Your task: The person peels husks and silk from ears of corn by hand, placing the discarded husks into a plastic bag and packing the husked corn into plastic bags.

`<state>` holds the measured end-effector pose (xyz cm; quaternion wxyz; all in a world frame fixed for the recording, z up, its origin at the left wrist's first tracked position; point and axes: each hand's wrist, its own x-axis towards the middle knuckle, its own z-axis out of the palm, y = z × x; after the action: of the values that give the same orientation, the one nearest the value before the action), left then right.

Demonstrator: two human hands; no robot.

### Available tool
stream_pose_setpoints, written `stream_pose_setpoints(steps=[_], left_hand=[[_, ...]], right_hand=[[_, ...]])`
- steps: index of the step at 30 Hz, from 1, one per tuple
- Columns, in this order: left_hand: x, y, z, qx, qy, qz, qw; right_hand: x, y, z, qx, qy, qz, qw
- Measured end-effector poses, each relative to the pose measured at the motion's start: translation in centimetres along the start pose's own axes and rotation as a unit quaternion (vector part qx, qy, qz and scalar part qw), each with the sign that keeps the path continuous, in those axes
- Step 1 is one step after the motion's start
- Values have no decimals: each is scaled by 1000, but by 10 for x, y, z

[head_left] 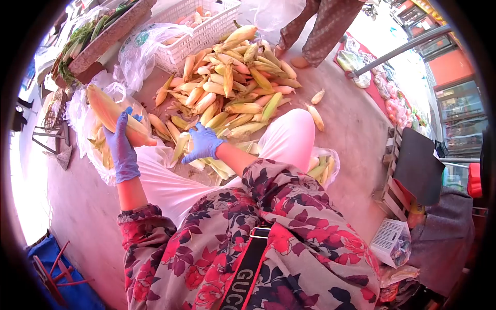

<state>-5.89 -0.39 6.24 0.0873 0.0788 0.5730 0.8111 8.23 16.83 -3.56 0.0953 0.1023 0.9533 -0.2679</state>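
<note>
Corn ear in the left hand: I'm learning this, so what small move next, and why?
Probably bring the right hand across to the corn ear: the left hand grips it, while the right hand looks spread and holds no ear.

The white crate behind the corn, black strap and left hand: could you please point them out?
White crate [206, 37], head view, side wall.
Black strap [254, 253], head view, above lettering.
Left hand [122, 150], head view, gloved back.

Tilted, husk-wrapped corn ear, upheld
</note>
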Motion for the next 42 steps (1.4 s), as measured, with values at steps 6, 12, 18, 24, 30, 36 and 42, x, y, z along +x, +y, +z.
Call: stream_pose_setpoints(steps=[6,12,18,24,30,36,42], left_hand=[[-66,-10,68,399,-201,143,883],[-119,9,152,324,-390,291,811],[-79,-35,130,314,-370,105,868],[-50,-131,69,312,-363,-100,872],[-41,-159,83,346,-375,-180,841],[-42,-169,101,371,-358,-190,835],[-38,-176,88,426,-368,-162,810]], right_hand=[[-1,-12,-27,573,166,-109,795],[-131,46,-149,679,308,-82,661],[-335,259,-182,723,411,81,550],[-447,344,-19,649,446,441,431],[-392,373,108,552,398,511,525],[-335,392,139,215,131,686,683],[-312,381,138,156,280,655,684]])
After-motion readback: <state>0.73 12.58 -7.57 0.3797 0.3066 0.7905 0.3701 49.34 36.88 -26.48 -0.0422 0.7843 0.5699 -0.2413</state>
